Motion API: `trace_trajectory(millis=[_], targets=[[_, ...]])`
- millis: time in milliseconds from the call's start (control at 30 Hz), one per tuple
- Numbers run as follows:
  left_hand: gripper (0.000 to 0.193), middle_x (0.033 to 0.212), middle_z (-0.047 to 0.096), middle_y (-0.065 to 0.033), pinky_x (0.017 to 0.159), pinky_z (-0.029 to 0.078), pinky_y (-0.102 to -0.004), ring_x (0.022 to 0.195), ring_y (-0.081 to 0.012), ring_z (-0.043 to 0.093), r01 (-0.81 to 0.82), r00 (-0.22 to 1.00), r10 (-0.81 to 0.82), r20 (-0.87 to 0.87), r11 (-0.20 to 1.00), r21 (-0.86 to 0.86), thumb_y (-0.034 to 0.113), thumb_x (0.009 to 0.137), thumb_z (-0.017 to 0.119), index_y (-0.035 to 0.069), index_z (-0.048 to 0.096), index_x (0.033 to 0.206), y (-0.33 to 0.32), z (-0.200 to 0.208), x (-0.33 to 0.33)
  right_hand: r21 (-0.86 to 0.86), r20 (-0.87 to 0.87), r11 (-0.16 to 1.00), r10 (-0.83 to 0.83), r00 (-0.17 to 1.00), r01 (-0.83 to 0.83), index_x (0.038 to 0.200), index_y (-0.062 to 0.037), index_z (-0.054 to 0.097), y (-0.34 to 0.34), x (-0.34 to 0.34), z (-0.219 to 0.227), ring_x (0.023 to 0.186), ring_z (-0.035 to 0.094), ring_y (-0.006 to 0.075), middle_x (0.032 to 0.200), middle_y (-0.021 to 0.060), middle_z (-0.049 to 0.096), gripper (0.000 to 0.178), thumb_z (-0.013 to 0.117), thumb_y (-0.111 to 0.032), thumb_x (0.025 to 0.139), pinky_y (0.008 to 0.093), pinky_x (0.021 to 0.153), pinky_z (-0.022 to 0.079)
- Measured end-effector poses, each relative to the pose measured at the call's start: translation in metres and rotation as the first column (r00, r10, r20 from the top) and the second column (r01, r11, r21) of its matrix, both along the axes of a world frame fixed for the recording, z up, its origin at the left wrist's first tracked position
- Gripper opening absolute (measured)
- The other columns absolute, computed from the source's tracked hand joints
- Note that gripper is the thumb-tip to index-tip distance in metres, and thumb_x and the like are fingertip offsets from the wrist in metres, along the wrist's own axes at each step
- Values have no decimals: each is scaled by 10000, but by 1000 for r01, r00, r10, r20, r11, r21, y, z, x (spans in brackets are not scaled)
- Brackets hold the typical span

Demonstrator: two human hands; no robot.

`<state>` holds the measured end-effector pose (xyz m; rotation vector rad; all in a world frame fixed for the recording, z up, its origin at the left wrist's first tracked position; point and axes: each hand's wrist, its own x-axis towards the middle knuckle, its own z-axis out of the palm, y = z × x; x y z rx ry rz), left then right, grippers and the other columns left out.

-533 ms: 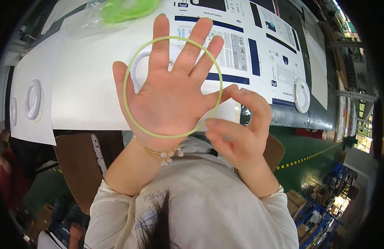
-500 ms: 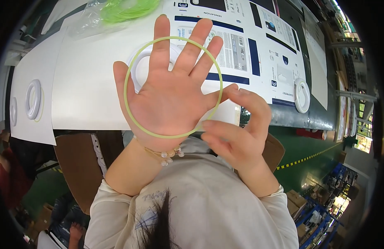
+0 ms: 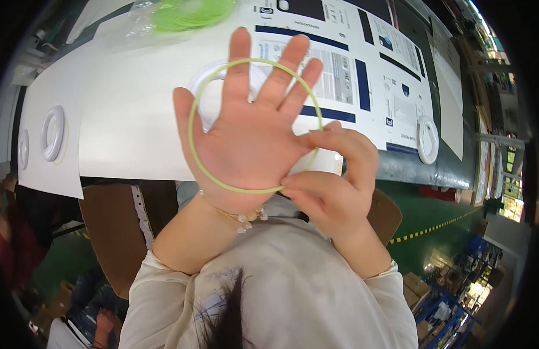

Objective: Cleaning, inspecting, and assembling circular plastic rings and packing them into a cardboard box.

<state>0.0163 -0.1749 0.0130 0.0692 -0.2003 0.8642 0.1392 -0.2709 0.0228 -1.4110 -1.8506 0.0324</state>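
My left hand (image 3: 243, 139) is held palm up above the table, fingers spread; its little finger reaches right, partly behind the right fingers. In front of its palm and fingers lies a thin pale-green ring (image 3: 192, 136), wider than the palm. My right hand (image 3: 342, 174) comes in from the right, thumb tip at the ring's lower right edge and bent forefinger at its right side, gripping it there. Behind the left hand, partly hidden, a thick white ring (image 3: 208, 107) rests on the white table top (image 3: 135, 134).
A clear plastic bag (image 3: 138, 23) with bright green rings (image 3: 191, 13) lies at the far edge. Printed sheets (image 3: 392, 75) cover the right side, with a white ring (image 3: 428, 139) on them. Another white ring (image 3: 52, 134) sits at the left. A person's hand (image 3: 105, 320) shows lower left.
Both the left hand and the green ring appear slightly further right and lower. My right thumb has come to the ring's lower edge, and the forefinger has moved in over its right side.
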Motion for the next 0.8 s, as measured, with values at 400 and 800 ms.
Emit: trace_trajectory(millis=[400, 800], targets=[[826, 1603, 101, -155, 1006, 322, -572, 1473, -262, 99, 40, 998, -40, 55, 999, -6, 797, 864, 224, 323, 157, 1538, -5, 9, -1, 17, 10, 1000, -24, 1000, 24, 781, -167, 692, -6, 0, -4, 1139, 488, 332, 1203, 118, 553, 239, 838, -137, 595, 441, 968, 433], [767, 1597, 185, -87, 1136, 147, -589, 1473, -283, 131, 12, 997, -2, 71, 990, -142, 733, 897, 284, 306, 211, 1530, 2, -32, 14, -172, -766, 978, -59, 640, -115, 847, -16, 570, 18, -3, 44, 680, 515, 144, 754, 62, 558, 70, 619, 26, 819, 247, 599, 403]])
